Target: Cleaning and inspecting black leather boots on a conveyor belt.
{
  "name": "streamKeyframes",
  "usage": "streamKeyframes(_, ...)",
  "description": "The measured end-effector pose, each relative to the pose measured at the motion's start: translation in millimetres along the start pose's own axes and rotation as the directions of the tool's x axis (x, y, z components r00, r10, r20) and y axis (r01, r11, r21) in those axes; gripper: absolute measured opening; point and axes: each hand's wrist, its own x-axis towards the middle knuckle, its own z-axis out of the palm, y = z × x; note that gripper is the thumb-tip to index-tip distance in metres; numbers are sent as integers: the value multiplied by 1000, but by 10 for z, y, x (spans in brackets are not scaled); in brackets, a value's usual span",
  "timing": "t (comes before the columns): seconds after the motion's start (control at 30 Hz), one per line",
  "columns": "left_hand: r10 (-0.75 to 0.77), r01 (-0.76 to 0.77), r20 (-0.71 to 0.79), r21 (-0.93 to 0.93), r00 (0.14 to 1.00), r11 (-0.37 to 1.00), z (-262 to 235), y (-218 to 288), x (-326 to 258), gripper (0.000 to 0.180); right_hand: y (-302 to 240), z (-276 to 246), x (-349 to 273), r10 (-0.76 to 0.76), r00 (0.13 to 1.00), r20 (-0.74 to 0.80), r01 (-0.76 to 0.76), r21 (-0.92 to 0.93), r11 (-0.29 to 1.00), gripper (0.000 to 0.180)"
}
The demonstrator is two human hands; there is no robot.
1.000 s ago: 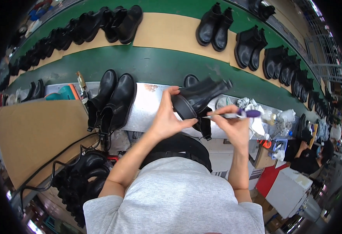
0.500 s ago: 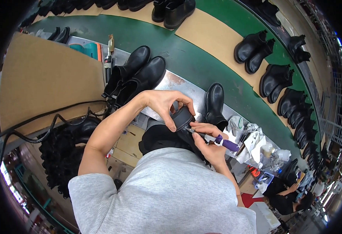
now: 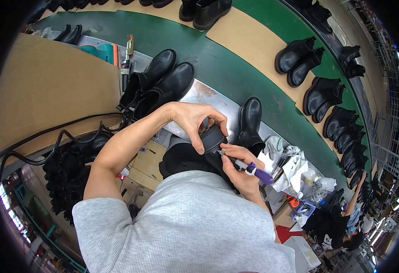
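Observation:
In front of my chest a black boot (image 3: 212, 136) is held with its heel end turned up. My left hand (image 3: 194, 120) is closed round that heel, thumb on the near side and fingers over the far side. My right hand (image 3: 243, 172) grips a slim metal-tipped tool with a purple handle (image 3: 261, 175). Its tip meets the boot just below the heel edge; I cannot tell whether it is a blade or a point. The boot's upper hangs down toward my lap, partly hidden by my hand and shirt. Another black boot (image 3: 250, 119) lies just beyond my right hand.
A pair of black boots (image 3: 165, 84) rests on the metal bench (image 3: 204, 93). Beyond, a green conveyor (image 3: 235, 68) carries more boots on cardboard. A cardboard panel (image 3: 58, 86) and black cables stand left. White cloths (image 3: 292, 170) and small containers lie right, near a co-worker (image 3: 329, 230).
The purple handle and my right hand have tilted slightly down and left, with the tip still at the heel edge. The co-worker's arm now reaches up toward the conveyor.

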Motion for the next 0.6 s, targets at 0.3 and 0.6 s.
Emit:
streamKeyframes(0.3,-41,40,-4,-28,999,999,9,33,-29,61,42,62,-65,68,995,-68,-59,122,991,15)
streamKeyframes(0.6,-73,74,7,-44,997,996,35,54,-33,62,140,89,-132,160,980,-120,-127,247,961,13)
